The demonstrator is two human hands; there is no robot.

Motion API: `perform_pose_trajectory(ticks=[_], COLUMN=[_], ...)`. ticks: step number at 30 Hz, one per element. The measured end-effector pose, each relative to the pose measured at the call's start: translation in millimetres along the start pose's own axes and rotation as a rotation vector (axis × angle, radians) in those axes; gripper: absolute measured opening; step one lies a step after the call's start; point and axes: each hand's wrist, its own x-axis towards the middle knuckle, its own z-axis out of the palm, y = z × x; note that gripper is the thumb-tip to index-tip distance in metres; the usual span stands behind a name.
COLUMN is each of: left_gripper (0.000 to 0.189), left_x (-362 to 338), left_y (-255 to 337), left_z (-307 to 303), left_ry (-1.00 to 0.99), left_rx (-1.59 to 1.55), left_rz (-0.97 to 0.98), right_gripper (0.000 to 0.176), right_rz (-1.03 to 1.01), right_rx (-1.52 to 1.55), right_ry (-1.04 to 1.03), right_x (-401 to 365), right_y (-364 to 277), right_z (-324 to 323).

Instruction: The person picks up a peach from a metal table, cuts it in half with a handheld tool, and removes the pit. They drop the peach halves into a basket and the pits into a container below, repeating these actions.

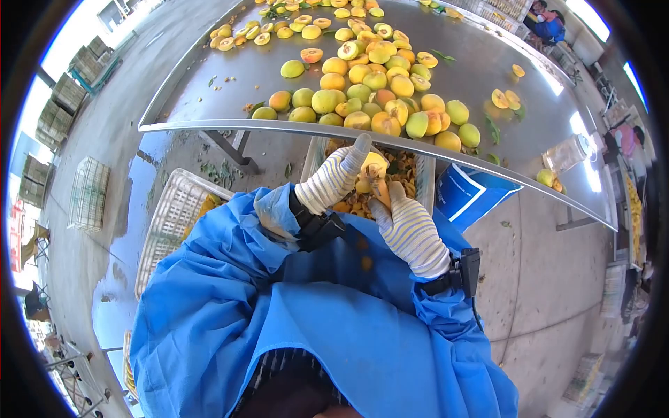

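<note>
My left hand (334, 174), in a striped knit glove, is closed around a yellow fruit half (375, 164) just below the table's front edge. Close beside it on the right, my right hand (406, 224), gloved alike, grips a small tool with an orange-brown handle (381, 191); its tip is against the fruit and cannot be made out. Under both hands, a crate (426, 182) holds fruit scraps and pits. Whole and halved yellow-green fruits (334, 81) lie heaped on the metal table (209, 90) in front of me.
A blue bag (465, 198) hangs right of the crate. On the table's right side lies a clear plastic jar (566, 153). A white basket (164, 226) stands at my left, another (89, 194) farther off. People (547, 26) are at the upper right.
</note>
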Motion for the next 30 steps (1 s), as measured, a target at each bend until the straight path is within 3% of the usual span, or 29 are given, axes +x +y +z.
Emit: perform_pose_trajectory(ticks=[1,2,5,7,10,13,14,17,21,24,26,30], left_gripper=[0.072,0.072,0.069,0.066,0.063,0.061,0.062,0.059,0.064,0.070,0.075,0.073], left_x=[1.0,0.2,4.7,3.7,3.0,6.7,4.0,-1.4,1.3,10.4,14.0,-4.4], left_y=[2.9,4.7,-6.3,-4.8,-0.6,-0.1,2.8,12.2,13.6,6.6,-5.7,9.4], left_z=[0.2,4.9,-7.5,-1.2,-6.2,-13.5,-10.0,-2.4,-3.1,-12.7,-17.0,7.1], left_ry=[0.001,0.119,-0.017,0.040,0.003,-0.076,-0.082,-0.101,-0.099,-0.142,-0.146,0.016], left_rx=[-0.013,-0.036,-0.031,-0.015,0.112,0.127,0.076,-0.063,0.033,0.060,-0.032,-0.333], left_rz=[-0.056,-0.119,0.017,0.043,-0.050,-0.085,-0.063,-0.019,-0.064,-0.190,-0.270,-0.079], right_gripper=[0.033,0.033,0.032,0.030,0.031,0.032,0.033,0.035,0.040,0.045,0.046,0.048], right_rz=[-0.008,0.070,0.330,0.544,-0.148,0.367,0.634,0.665,0.668,0.604,0.633,0.612], right_rx=[-0.007,0.208,0.734,0.920,0.081,0.849,1.090,1.376,1.528,1.009,1.140,1.183], right_ry=[-0.019,-0.085,-0.281,-0.412,0.054,-0.367,-0.473,-0.540,-0.614,-0.520,-0.526,-0.477], right_x=[1.0,1.2,2.3,6.5,1.9,0.5,0.3,-0.5,-2.7,-0.9,-3.1,1.3], right_y=[0.9,-0.1,-9.5,-17.7,9.6,-12.2,-20.1,-14.1,-8.2,-18.6,-12.5,-10.5], right_z=[0.0,-0.3,-8.2,-16.5,23.9,0.2,-9.8,-15.4,-14.3,-2.3,-2.2,-4.3])
